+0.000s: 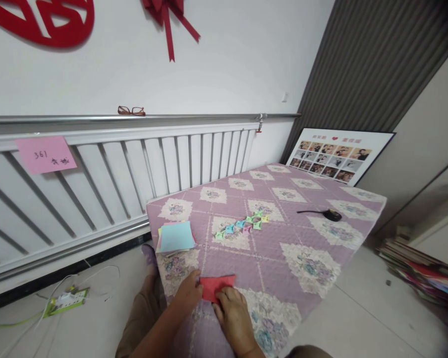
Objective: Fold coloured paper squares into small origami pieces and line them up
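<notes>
A folded piece of red paper [211,284] lies on the near part of the cloth-covered table [263,258]. Its left edge is pinched by my left hand [188,293]. My right hand [234,314] presses bent fingers on its lower right side, hiding part of it. Beyond my left hand sits a stack of square coloured paper [176,236] with a light blue sheet on top. Farther in, several small folded paper pieces [240,224] in green, blue, pink and yellow stand in slanting rows.
A black corded object [332,215] rests on the table's right side. Along the wall runs a white radiator [157,164], with glasses [131,110] on the pipe above. A photo board [338,155] leans at the far end. A power strip [67,301] lies on the floor at left.
</notes>
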{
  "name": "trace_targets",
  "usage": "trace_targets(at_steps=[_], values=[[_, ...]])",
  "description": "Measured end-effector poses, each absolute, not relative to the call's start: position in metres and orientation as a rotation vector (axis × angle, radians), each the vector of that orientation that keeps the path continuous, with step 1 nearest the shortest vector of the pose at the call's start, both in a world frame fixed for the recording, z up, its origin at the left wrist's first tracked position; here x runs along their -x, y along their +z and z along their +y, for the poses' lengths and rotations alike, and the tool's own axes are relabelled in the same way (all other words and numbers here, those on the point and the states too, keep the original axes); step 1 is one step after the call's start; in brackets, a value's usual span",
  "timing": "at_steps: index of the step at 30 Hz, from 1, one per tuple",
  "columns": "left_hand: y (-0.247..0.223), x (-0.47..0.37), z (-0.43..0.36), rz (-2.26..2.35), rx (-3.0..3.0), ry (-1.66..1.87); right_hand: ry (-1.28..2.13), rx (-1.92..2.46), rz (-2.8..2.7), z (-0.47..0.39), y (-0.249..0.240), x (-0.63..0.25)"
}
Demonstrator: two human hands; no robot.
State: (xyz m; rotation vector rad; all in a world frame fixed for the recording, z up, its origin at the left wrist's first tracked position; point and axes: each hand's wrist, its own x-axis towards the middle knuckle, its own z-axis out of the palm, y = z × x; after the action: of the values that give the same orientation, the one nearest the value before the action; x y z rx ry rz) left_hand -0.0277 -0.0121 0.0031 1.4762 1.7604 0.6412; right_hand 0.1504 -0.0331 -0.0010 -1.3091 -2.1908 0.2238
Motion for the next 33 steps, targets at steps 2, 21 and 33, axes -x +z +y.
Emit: trace_targets(at_steps=[2, 21, 33], values=[[0.004, 0.029, -0.015, 1.760, -1.534, 0.634, 0.201, 1.308, -2.191, -0.032, -0.002, -0.150], [0.004, 0.038, 0.009, 1.805, -1.794, 0.446, 0.139, 1.346, -2.113, -0.024, -0.008, -0.150], [0.005, 0.030, 0.014, 1.947, -1.768, 0.346, 0.062, 1.478, -2.079, -0.022, -0.016, -0.150]])
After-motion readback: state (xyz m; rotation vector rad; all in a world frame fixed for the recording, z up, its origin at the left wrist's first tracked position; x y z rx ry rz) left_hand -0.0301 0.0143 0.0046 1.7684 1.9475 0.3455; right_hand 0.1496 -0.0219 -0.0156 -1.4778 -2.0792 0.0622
